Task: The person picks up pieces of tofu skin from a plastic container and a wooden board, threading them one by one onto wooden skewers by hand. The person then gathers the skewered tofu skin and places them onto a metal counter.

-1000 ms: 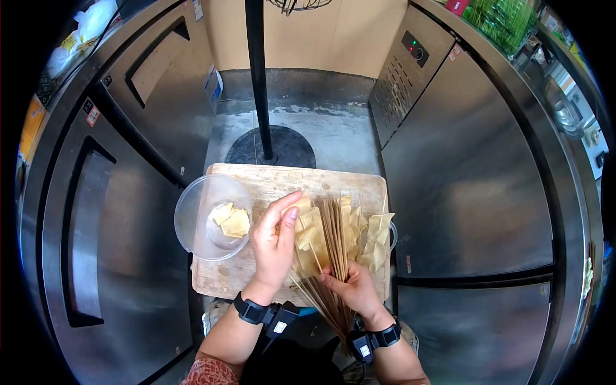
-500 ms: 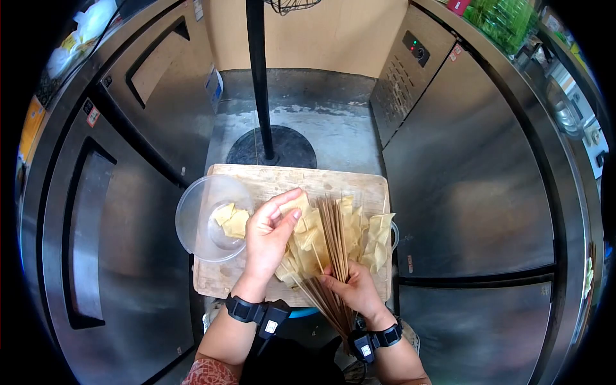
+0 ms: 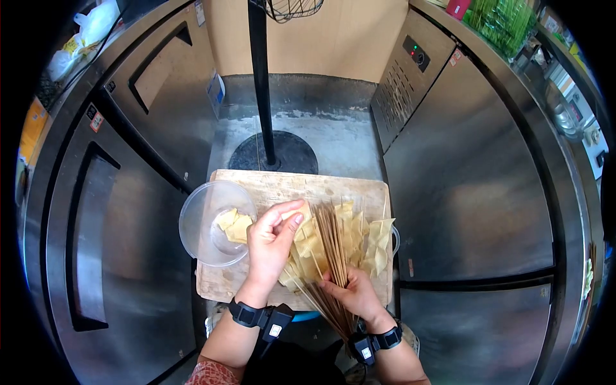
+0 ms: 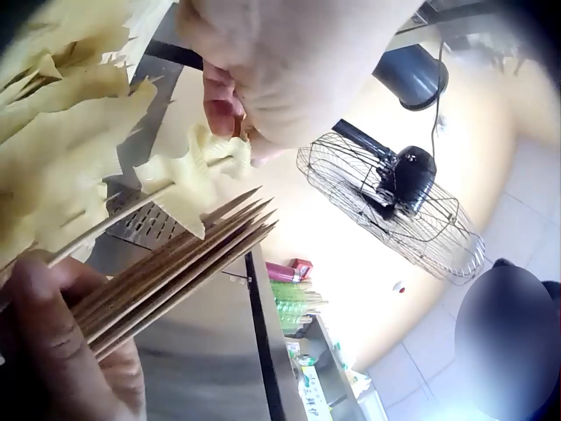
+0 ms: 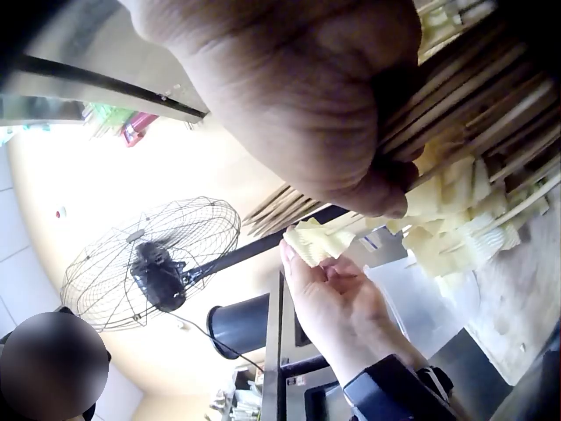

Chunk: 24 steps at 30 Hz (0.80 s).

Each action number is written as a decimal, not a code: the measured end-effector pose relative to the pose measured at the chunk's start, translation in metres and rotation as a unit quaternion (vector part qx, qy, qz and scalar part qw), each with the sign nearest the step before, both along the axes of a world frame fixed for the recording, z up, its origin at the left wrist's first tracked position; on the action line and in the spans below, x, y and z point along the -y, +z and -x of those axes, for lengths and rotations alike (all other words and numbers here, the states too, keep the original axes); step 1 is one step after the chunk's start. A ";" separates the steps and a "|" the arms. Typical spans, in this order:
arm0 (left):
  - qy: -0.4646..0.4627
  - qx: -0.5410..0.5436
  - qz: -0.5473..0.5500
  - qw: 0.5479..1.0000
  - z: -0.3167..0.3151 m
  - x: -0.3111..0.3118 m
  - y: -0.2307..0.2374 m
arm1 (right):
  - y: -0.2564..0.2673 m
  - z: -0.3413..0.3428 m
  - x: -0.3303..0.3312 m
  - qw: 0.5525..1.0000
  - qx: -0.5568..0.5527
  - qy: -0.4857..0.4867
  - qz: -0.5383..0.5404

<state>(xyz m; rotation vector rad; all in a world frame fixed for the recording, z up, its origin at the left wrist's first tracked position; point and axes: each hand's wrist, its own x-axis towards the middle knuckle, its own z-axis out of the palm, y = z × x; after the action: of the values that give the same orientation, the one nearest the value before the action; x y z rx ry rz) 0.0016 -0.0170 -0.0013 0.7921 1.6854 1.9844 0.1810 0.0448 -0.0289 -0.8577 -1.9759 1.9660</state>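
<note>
My right hand (image 3: 356, 295) grips a bundle of brown wooden skewers (image 3: 330, 240), tips pointing away from me. Between its thumb and fingers one lighter skewer (image 4: 114, 215) sticks out apart from the bundle. On that skewer's tip sits a folded, ridged piece of pale yellow tofu skin (image 4: 188, 180), which my left hand (image 3: 269, 247) pinches by its far end. Beneath the hands, several tofu skin pieces (image 3: 375, 250) on skewers lie across the right half of a wooden cutting board (image 3: 276, 183).
A clear plastic tub (image 3: 192, 221) overlaps the board's left edge, with a few loose tofu skin pieces (image 3: 236, 226) inside. Behind the board stands a fan on a black pole (image 3: 262, 96) with a round base. Steel cabinets (image 3: 468, 179) close in on both sides.
My left thumb and fingers have come together on the tofu skin, and that hand has shifted slightly left. My right hand keeps its grip on the skewers. The head view has tilted up slightly.
</note>
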 end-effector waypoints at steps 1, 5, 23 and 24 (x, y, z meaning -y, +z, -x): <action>0.002 -0.028 0.014 0.999 0.001 0.001 -0.002 | 0.000 0.000 0.000 1.000 0.000 0.005 -0.006; -0.009 -0.004 0.012 1.000 0.001 0.000 -0.001 | 0.001 0.001 0.000 1.000 -0.020 0.004 -0.005; -0.130 0.203 -0.003 0.971 -0.022 -0.004 -0.007 | -0.007 0.004 -0.003 0.993 -0.036 -0.099 0.052; -0.121 0.208 -0.026 0.970 -0.026 -0.005 -0.004 | -0.005 0.004 -0.004 0.992 -0.037 -0.112 0.049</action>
<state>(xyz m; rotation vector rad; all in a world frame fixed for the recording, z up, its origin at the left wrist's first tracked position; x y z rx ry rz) 0.0280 -0.0119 -0.0056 0.5205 1.2396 1.8704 0.1766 0.0485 -0.0341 -0.9683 -1.6738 1.9471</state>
